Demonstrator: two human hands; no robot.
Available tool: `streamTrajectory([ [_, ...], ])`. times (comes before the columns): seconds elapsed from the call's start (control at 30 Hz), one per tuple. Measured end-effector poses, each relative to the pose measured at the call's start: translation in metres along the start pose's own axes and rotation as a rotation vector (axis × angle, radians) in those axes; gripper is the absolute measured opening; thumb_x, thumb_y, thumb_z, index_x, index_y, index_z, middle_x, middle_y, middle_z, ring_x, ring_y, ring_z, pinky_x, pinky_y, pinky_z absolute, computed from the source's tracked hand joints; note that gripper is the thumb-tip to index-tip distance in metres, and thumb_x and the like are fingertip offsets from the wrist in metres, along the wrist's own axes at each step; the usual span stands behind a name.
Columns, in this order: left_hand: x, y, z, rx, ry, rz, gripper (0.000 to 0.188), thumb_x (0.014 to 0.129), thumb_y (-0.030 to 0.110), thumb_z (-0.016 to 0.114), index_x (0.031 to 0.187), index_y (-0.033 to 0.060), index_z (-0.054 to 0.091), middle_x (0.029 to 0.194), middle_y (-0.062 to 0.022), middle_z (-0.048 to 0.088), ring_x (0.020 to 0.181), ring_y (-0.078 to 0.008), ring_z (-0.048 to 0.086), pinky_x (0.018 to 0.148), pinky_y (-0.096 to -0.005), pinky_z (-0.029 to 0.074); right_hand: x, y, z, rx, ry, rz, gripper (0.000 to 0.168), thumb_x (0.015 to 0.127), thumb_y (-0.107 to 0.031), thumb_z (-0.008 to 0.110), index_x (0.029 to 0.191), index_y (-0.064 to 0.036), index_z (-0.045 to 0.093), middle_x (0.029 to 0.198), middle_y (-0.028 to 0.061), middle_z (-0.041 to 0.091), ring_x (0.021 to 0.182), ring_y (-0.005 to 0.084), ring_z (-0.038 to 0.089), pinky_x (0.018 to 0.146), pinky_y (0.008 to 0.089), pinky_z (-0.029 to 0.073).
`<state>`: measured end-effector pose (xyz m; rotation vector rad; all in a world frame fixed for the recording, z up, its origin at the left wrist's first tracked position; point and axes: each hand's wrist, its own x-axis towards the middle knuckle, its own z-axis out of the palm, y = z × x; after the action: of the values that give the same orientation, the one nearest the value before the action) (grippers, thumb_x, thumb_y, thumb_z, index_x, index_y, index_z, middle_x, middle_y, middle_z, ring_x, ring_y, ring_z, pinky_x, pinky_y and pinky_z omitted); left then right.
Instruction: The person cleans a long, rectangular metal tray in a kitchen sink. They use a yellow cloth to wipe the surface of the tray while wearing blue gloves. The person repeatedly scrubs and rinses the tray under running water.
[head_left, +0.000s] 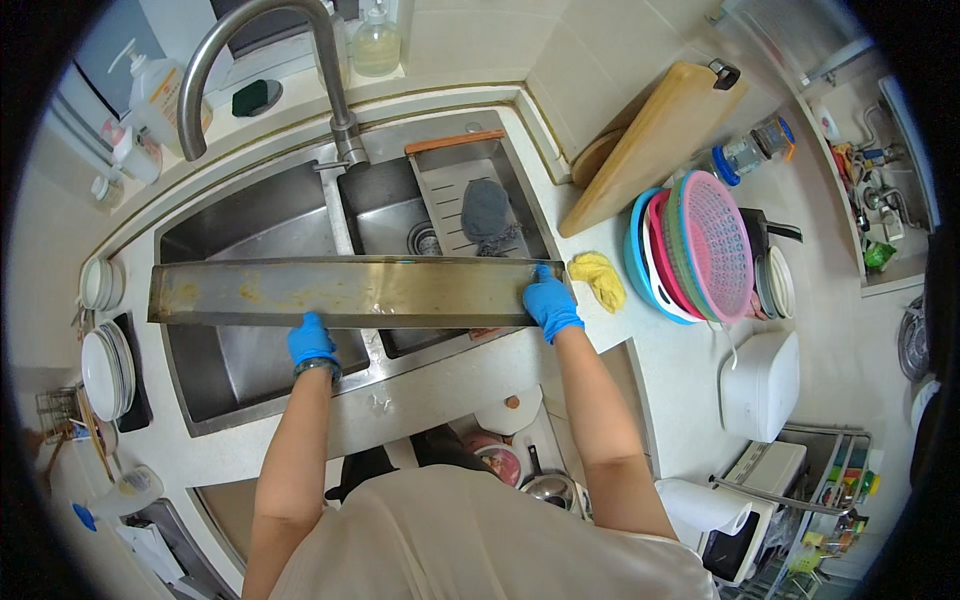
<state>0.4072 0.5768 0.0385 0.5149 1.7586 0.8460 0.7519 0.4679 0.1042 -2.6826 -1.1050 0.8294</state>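
Note:
A long, shallow metal tray or panel (352, 292) with yellowish-brown stains lies level across the double-bowl stainless steel sink (266, 232). My left hand (311, 343), in a blue disposable glove, grips its near edge left of the middle, thumb on top. At the right end my right hand (551, 300), gloved alike, holds the panel with the thumb over its face; the fingers beneath are hidden. A gooseneck faucet (341, 97) rises behind the sink. In the right bowl, a slotted metal drain tray (439, 176) carries a dark grey cloth or scrubber (484, 211).
A crumpled yellow cloth (598, 280) lies right of the sink. Beyond it stand wooden cutting boards (652, 146) and nested colorful colanders (716, 247). Stacked white plates (107, 371) are at the left. Pump bottles (154, 94) and a green scrub sponge (251, 98) line the back ledge.

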Motion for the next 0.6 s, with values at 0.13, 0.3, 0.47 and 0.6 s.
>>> streamTrajectory([
  [0.13,-0.006,0.004,0.003,-0.043,0.014,0.0,0.026,0.075,0.024,0.049,0.063,0.0021,0.047,0.047,-0.0069,0.043,0.033,-0.0164,0.039,0.03,-0.0295,0.031,-0.012,-0.005,0.001,-0.024,-0.03,-0.07,0.058,0.069,-0.017,0.04,0.122,0.004,0.03,0.096,0.0283,0.052,0.091,0.037,0.052,0.08,0.0379,0.04],
  [0.3,-0.01,0.004,0.004,-0.052,0.052,0.021,0.027,0.075,0.025,0.048,0.062,0.0016,0.047,0.047,-0.0068,0.044,0.033,-0.0164,0.039,0.03,-0.0297,0.031,0.004,0.007,0.011,0.087,0.076,0.106,0.058,0.07,-0.017,0.039,0.123,0.003,0.027,0.098,0.0287,0.052,0.092,0.038,0.051,0.081,0.0387,0.039],
  [0.47,-0.009,0.003,0.004,0.024,0.052,0.045,0.028,0.075,0.026,0.048,0.062,0.0009,0.048,0.047,-0.007,0.044,0.033,-0.0166,0.039,0.03,-0.03,0.032,0.014,0.018,0.017,0.07,0.102,0.107,0.055,0.07,-0.015,0.038,0.122,0.001,0.031,0.099,0.0292,0.051,0.092,0.0392,0.05,0.081,0.0396,0.04],
  [0.6,0.001,-0.003,0.002,0.056,0.048,0.063,0.029,0.075,0.026,0.048,0.062,0.0009,0.049,0.047,-0.0075,0.045,0.033,-0.0168,0.039,0.031,-0.0302,0.032,-0.005,0.0,0.003,0.019,0.015,-0.001,0.054,0.071,-0.016,0.038,0.121,0.001,0.033,0.101,0.0291,0.05,0.093,0.0388,0.05,0.081,0.0393,0.039],
])
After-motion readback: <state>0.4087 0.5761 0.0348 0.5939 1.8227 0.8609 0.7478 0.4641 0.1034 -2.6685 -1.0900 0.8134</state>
